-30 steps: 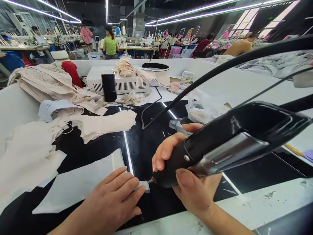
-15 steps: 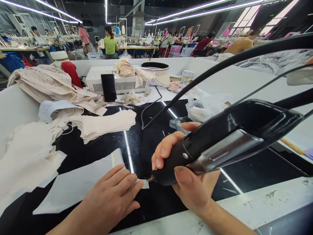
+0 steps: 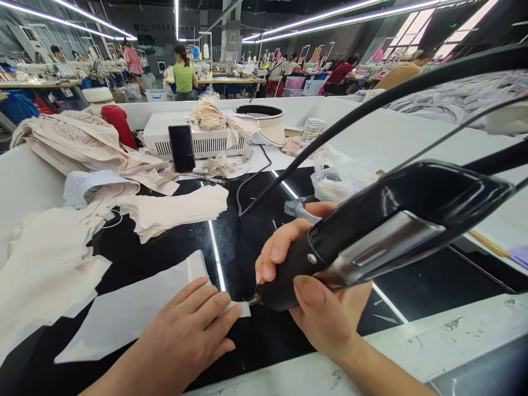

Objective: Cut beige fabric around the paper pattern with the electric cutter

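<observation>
While left hand (image 3: 198,327) presses white sheet (image 3: 127,308), fingers extended and unclenched, right hand (image 3: 311,291) grasps black handheld tool (image 3: 371,236). Sheet lies on black tabletop (image 3: 268,349), mostly toward nine o'clock from left hand; small pale strip (image 3: 245,311) shows past fingertips, tool tip (image 3: 254,300) at it, contact unclear. From right hand: clear plastic bag (image 3: 342,182) at one o'clock, dark and pale contents unidentifiable; clear jar (image 3: 313,128) at twelve, contents too small to tell; cream cylinder (image 3: 274,130) at eleven, open-topped, dark inside. Storage bin (image 3: 314,87) in far background, twelve o'clock, contents unreadable.
</observation>
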`<action>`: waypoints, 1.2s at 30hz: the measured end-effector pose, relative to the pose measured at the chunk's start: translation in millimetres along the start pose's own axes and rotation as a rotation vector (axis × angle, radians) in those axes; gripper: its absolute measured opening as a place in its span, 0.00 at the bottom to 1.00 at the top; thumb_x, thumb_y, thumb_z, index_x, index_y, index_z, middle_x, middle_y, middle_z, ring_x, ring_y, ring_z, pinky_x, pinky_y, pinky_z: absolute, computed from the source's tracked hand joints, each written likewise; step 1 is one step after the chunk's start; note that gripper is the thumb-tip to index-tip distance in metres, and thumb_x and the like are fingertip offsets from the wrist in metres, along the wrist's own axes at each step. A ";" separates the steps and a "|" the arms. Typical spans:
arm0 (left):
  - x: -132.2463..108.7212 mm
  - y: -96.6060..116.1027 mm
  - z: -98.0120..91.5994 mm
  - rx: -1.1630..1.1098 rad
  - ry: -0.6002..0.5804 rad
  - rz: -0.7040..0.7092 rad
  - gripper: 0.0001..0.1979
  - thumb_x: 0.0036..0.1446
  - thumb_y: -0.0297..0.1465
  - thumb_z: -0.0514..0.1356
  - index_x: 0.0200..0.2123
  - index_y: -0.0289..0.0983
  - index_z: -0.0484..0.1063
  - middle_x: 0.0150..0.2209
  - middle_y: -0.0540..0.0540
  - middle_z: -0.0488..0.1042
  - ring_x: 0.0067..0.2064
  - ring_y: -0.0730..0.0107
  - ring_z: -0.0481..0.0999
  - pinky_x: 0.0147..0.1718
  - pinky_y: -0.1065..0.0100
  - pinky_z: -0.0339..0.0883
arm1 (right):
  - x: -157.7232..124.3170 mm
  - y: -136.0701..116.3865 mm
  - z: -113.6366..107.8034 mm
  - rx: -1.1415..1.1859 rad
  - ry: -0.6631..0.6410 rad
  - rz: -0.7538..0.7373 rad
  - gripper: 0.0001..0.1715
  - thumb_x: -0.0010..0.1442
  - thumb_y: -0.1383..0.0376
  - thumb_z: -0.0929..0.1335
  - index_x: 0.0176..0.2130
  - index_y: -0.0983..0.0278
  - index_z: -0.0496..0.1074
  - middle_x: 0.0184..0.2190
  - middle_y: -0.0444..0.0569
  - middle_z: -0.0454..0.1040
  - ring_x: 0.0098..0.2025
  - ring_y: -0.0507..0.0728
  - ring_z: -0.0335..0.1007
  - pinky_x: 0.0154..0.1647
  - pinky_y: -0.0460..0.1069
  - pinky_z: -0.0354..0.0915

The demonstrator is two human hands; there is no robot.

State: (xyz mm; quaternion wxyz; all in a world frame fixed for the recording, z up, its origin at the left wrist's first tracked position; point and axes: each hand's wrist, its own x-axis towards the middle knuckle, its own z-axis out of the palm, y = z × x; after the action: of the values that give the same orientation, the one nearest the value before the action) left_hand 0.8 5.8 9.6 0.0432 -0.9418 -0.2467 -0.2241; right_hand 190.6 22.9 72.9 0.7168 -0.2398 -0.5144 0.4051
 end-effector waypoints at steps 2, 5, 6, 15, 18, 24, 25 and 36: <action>-0.1 -0.1 0.4 0.008 -0.003 -0.001 0.15 0.75 0.37 0.50 0.54 0.37 0.73 0.46 0.48 0.78 0.48 0.63 0.77 0.60 0.59 0.65 | -0.9 0.3 -0.2 -0.003 -0.011 0.000 0.28 0.59 0.58 0.77 0.54 0.53 0.67 0.32 0.40 0.72 0.24 0.51 0.69 0.20 0.47 0.70; -1.4 -0.3 1.3 0.012 -0.006 -0.002 0.15 0.75 0.37 0.51 0.54 0.37 0.72 0.47 0.48 0.78 0.49 0.63 0.77 0.60 0.58 0.65 | -1.9 1.1 -0.3 -0.007 -0.021 -0.010 0.28 0.60 0.58 0.77 0.55 0.53 0.66 0.32 0.41 0.72 0.25 0.51 0.69 0.21 0.47 0.70; -2.0 -0.3 1.5 0.011 -0.008 -0.002 0.15 0.75 0.37 0.51 0.55 0.37 0.72 0.47 0.48 0.78 0.49 0.63 0.77 0.60 0.58 0.65 | -2.1 1.4 -0.1 -0.009 -0.021 -0.015 0.28 0.60 0.58 0.77 0.55 0.53 0.66 0.32 0.41 0.72 0.25 0.51 0.69 0.21 0.47 0.70; -1.5 1.2 1.3 0.004 0.001 0.000 0.17 0.76 0.36 0.47 0.55 0.37 0.73 0.47 0.48 0.78 0.49 0.63 0.76 0.60 0.58 0.64 | -3.9 1.2 -0.4 -0.044 -0.038 -0.021 0.25 0.62 0.58 0.75 0.55 0.53 0.66 0.32 0.41 0.71 0.24 0.52 0.68 0.19 0.48 0.70; -1.3 0.8 1.7 -0.006 -0.010 -0.005 0.17 0.77 0.36 0.47 0.54 0.38 0.73 0.47 0.49 0.78 0.49 0.63 0.76 0.61 0.58 0.64 | -4.2 -0.8 -1.2 -0.074 -0.040 -0.010 0.23 0.64 0.60 0.74 0.55 0.52 0.66 0.32 0.41 0.71 0.25 0.52 0.69 0.20 0.48 0.71; -0.1 -3.5 1.7 -0.009 -0.019 0.001 0.18 0.77 0.35 0.45 0.55 0.37 0.72 0.48 0.48 0.78 0.48 0.63 0.78 0.58 0.57 0.67 | -3.0 -3.2 -2.1 0.002 0.000 0.014 0.28 0.59 0.59 0.77 0.54 0.54 0.66 0.31 0.41 0.71 0.23 0.51 0.69 0.21 0.48 0.70; 0.3 -4.3 1.8 -0.012 -0.024 0.003 0.18 0.77 0.35 0.45 0.55 0.37 0.72 0.48 0.47 0.78 0.48 0.63 0.78 0.58 0.57 0.68 | -3.1 -3.3 -2.2 -0.001 0.003 0.015 0.28 0.58 0.58 0.78 0.53 0.54 0.66 0.31 0.41 0.71 0.23 0.51 0.69 0.20 0.48 0.70; 0.5 -6.8 1.7 -0.059 -0.009 -0.004 0.14 0.75 0.33 0.50 0.55 0.37 0.73 0.48 0.47 0.78 0.49 0.64 0.78 0.61 0.57 0.68 | -5.1 -3.9 -2.1 -0.046 -0.030 0.012 0.25 0.61 0.59 0.76 0.54 0.53 0.66 0.30 0.41 0.71 0.23 0.52 0.68 0.21 0.48 0.69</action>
State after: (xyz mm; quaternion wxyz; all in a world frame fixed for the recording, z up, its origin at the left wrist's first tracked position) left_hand -1.4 12.3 8.1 0.0138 -0.9432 -0.2421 -0.2270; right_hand 193.1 16.6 72.3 0.7008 -0.2530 -0.5328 0.4013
